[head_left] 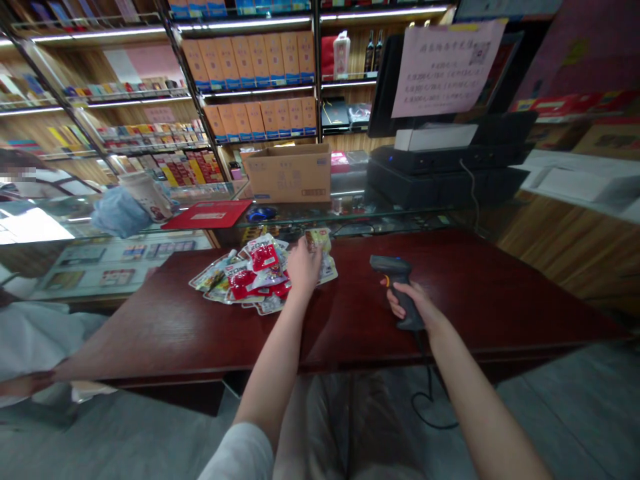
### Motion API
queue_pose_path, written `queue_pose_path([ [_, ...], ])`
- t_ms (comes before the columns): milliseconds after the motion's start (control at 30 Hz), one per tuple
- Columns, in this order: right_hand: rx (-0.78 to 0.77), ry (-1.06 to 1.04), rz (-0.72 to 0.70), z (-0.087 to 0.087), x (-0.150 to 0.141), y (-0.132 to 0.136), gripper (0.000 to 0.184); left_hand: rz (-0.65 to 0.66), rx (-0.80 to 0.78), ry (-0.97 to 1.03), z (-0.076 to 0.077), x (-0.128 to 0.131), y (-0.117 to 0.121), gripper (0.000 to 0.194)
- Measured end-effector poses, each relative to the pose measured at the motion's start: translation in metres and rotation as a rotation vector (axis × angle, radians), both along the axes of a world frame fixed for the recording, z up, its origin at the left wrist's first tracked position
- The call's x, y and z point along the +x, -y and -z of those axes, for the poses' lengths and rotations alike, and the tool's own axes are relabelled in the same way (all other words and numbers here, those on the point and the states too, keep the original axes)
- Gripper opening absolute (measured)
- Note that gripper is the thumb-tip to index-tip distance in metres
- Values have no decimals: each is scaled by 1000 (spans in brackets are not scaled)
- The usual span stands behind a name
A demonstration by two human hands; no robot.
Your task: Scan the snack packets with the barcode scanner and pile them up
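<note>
In the head view my right hand [415,303] is wrapped round the grip of a dark barcode scanner [391,265]. The scanner is upright above the table, its head facing left toward the packets, and its black cable [429,387] hangs over the front edge. My left hand [304,268] has its fingers closed on a yellow-green snack packet [320,237] at the right side of a heap. That heap of shiny snack packets [250,273], several with red and white prints, lies left of my left hand. My wrist partly covers its right edge.
The dark red wooden table [350,320] holds the heap. Behind it are a glass counter with a cardboard box [287,175], a red folder [207,214], a blue mouse [261,213] and a black till machine [440,173]. A person's sleeve [40,333] is at the left.
</note>
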State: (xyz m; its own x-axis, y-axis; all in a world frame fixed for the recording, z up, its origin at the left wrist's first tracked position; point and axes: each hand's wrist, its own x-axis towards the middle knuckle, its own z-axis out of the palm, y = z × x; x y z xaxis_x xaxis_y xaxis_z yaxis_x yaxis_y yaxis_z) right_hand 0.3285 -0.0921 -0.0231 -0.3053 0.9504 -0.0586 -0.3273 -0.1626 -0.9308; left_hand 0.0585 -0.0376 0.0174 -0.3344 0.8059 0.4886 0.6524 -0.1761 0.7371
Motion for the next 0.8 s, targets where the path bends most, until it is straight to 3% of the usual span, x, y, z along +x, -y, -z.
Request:
queue_pose_path([
  [100,0,13,-6,-2,0,1,39,-118,-71,-261,-8,-4,8,45],
  [200,-7,20,-8,-2,0,1,39,-169,-136,-365,-8,-8,9,49],
  [467,-9,33,-14,-1,1,0,36,-218,-184,-424,4,-11,1,62],
  [800,-34,39,9,5,3,-2,37,-256,-191,-420,5,-10,3,55],
])
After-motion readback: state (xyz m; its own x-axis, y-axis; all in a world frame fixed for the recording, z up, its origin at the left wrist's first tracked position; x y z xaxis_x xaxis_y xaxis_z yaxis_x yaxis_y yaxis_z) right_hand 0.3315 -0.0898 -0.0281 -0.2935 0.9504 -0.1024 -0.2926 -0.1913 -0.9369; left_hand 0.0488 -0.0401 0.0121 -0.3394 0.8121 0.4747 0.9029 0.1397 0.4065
